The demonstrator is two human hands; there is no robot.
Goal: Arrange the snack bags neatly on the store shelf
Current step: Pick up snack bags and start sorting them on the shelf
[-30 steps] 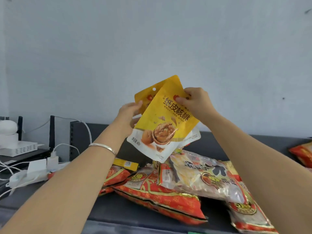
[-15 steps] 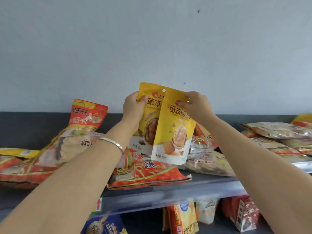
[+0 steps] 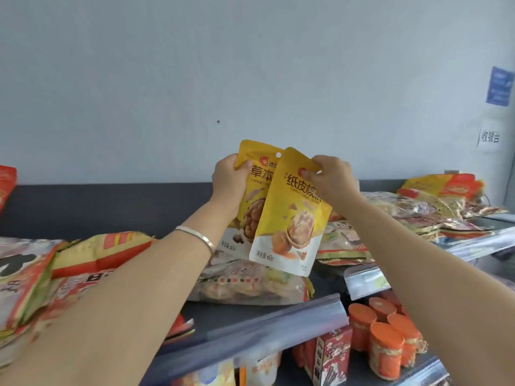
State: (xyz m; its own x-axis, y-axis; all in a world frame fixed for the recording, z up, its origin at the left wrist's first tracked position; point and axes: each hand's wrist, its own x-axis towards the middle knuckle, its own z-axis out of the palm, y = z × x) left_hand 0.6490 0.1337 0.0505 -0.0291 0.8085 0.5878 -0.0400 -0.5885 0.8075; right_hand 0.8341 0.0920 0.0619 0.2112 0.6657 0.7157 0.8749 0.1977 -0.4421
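I hold two yellow walnut snack bags upright above the top shelf [image 3: 267, 331]. My left hand [image 3: 230, 183] grips the rear yellow bag [image 3: 252, 215] by its upper left edge. My right hand [image 3: 333, 181] pinches the top right corner of the front yellow bag [image 3: 289, 218], which overlaps the rear one. Under them lies a clear bag of round crackers [image 3: 250, 285]. Red and yellow snack bags [image 3: 92, 254] are piled loosely on the shelf at the left.
More snack bags [image 3: 434, 207] lie heaped on the shelf at the right. Orange cylindrical packs [image 3: 387, 344] and a red box [image 3: 331, 355] stand on the lower shelf. A dark back panel [image 3: 111, 207] runs behind the shelf, below a pale wall.
The view has swung right along the shelf. Both hands still hold the two yellow bags, which now hang over the clear cracker bag; the lower shelf's orange packs have come into sight.
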